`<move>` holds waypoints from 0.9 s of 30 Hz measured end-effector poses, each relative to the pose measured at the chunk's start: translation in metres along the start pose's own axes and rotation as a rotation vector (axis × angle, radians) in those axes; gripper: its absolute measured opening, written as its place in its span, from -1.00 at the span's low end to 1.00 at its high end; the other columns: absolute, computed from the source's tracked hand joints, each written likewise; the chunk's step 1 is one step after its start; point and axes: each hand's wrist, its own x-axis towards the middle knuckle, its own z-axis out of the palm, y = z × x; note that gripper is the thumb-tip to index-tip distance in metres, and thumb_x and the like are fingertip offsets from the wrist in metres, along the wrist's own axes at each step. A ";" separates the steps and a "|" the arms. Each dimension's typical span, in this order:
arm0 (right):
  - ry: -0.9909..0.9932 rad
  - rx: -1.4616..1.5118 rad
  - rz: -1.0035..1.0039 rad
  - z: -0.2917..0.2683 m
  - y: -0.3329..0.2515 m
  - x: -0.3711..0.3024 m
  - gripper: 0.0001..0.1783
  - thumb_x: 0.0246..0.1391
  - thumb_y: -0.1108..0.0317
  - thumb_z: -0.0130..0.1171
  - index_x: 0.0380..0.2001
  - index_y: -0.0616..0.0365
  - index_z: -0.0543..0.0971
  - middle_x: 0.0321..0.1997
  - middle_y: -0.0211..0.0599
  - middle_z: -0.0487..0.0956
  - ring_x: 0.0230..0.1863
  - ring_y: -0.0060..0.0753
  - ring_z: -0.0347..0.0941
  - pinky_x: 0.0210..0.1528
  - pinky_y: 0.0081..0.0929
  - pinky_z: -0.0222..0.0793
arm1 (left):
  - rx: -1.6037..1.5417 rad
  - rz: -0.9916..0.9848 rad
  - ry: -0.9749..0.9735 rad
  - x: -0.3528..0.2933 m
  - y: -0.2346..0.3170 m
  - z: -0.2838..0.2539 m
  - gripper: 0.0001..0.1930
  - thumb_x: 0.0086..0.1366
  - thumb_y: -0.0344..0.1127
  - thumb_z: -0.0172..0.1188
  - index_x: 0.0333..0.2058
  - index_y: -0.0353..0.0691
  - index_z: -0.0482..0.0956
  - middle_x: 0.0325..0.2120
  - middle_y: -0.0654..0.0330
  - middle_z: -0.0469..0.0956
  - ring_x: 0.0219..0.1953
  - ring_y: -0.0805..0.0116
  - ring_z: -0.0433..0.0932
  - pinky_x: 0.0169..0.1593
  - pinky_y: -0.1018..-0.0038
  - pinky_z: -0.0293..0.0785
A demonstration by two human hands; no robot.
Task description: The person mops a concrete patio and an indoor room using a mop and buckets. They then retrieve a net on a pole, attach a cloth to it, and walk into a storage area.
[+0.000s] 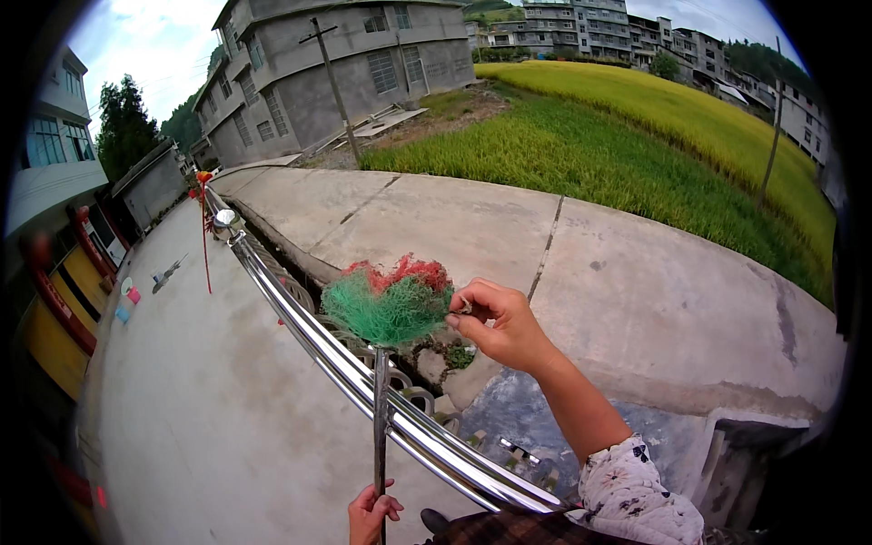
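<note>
A long-handled brush with a bushy head of green and red plastic fibres stands upright before me. Low in the view, my left hand is closed around its dark pole. At the right side of the fibre head is my right hand, thumb and fingers pinched together. A small pale bit shows between those fingertips, too small to name. Behind the pole runs a shiny metal railing, slanting from the lower right to the upper left. The pole's lower end is out of view.
Left of the railing lies a concrete yard with small buckets by the house wall. Beyond the railing are a ditch, a concrete road and a green field. Red ribbons hang at the railing's far end.
</note>
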 end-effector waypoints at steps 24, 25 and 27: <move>-0.308 0.143 0.308 -0.029 0.007 0.030 -0.73 -0.04 0.22 0.23 -0.35 0.19 0.52 -0.53 -0.55 0.45 -0.50 -0.74 0.29 -0.44 -0.69 0.23 | 0.449 0.275 0.049 0.004 -0.025 -0.059 -0.83 0.10 -0.34 0.16 -0.34 -0.28 0.55 -0.62 0.24 0.47 -0.61 0.54 0.39 -0.50 0.58 0.37; -0.353 0.100 0.308 -0.029 0.007 0.026 -0.72 -0.05 0.20 0.24 -0.36 0.19 0.52 -0.53 -0.55 0.45 -0.49 -0.74 0.29 -0.44 -0.69 0.23 | 0.537 0.231 0.011 0.005 -0.024 -0.064 -0.83 0.08 -0.35 0.18 -0.33 -0.27 0.55 -0.59 0.21 0.49 -0.58 0.50 0.42 -0.46 0.56 0.39; -0.425 0.121 0.336 -0.032 0.005 0.024 -0.68 -0.09 0.17 0.27 -0.36 0.18 0.53 -0.52 -0.56 0.46 -0.47 -0.73 0.31 -0.41 -0.68 0.24 | 0.558 0.273 -0.013 0.006 -0.013 -0.057 -0.82 0.07 -0.35 0.19 -0.33 -0.26 0.55 -0.57 0.19 0.51 -0.55 0.47 0.43 -0.43 0.54 0.41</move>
